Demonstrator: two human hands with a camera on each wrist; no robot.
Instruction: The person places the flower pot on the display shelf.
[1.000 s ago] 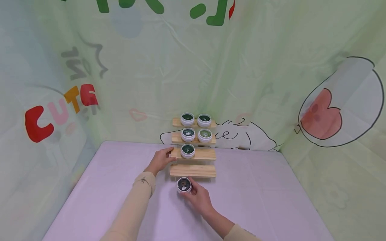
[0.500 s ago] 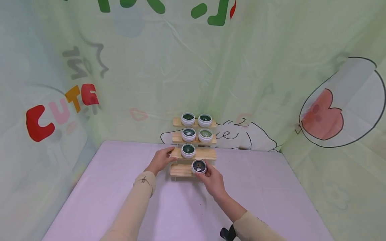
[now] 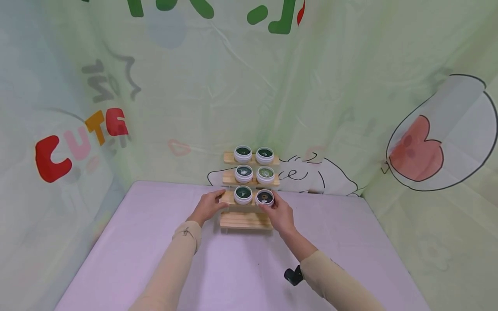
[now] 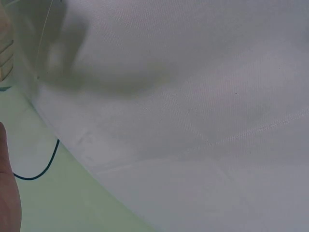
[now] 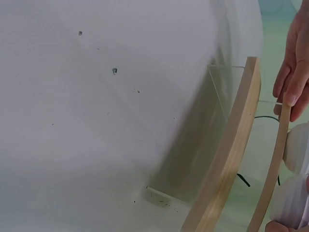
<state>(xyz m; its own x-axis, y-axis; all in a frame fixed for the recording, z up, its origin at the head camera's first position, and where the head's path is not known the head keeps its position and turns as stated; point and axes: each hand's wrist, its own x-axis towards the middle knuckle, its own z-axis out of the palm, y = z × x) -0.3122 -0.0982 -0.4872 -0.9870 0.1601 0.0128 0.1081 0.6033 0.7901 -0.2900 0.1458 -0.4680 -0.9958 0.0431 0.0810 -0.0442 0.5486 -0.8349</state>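
In the head view a tiered wooden stand (image 3: 245,220) rises in steps at the back of the table. My right hand (image 3: 283,215) holds a small round white jar with a dark top (image 3: 265,197) at the right of the second step from the bottom. Left of it on that step sits a white jar with a green top (image 3: 243,194). My left hand (image 3: 207,208) grips the step's left end; the right wrist view shows its thumb and fingers about the plank (image 5: 275,169). The left wrist view catches only part of that hand (image 4: 8,198).
Several more white jars (image 3: 266,173) stand in pairs on the two upper steps. The bottom step holds nothing. A pale cloth covers the table (image 3: 330,242); a printed curtain (image 3: 330,86) hangs behind and at both sides. A black object (image 3: 293,275) shows by the right sleeve.
My right hand has carried the dark-topped jar from in front of the stand, past the bottom step, up to the second step. The left hand stays at the stand's left end.
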